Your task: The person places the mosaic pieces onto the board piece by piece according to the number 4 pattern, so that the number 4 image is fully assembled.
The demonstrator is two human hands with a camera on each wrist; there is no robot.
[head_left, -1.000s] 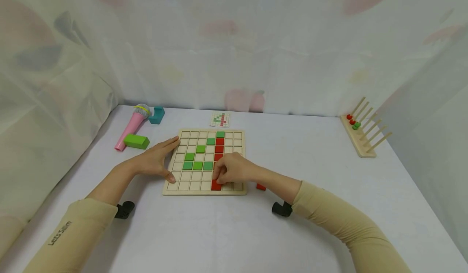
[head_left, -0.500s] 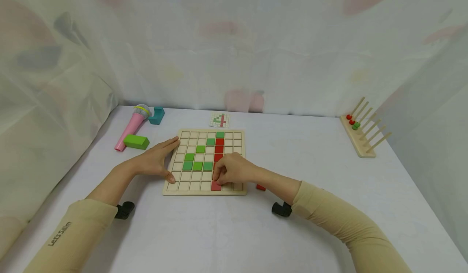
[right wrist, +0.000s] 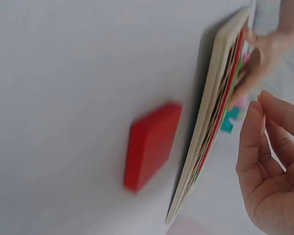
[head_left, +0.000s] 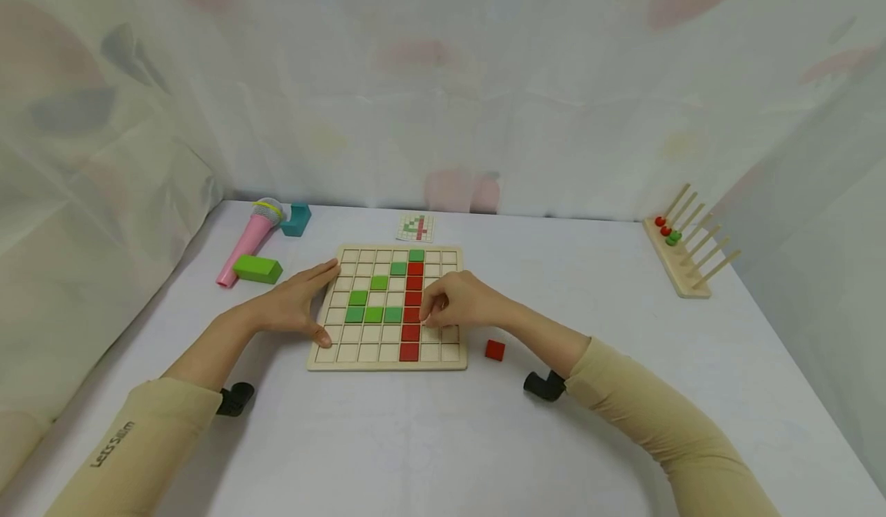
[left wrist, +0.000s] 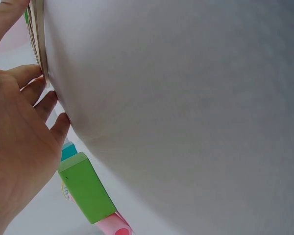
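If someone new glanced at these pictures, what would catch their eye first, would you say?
Most likely the wooden grid board at the middle of the white table, with its column of red tiles and a cluster of green tiles beside it. The left hand rests flat against the board's left edge, the right hand hovers over its right side, and a loose red tile lies just off the board's right edge.

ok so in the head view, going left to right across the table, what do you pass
pink toy microphone → green block → teal piece → wooden grid board → loose red tile → wooden peg rack
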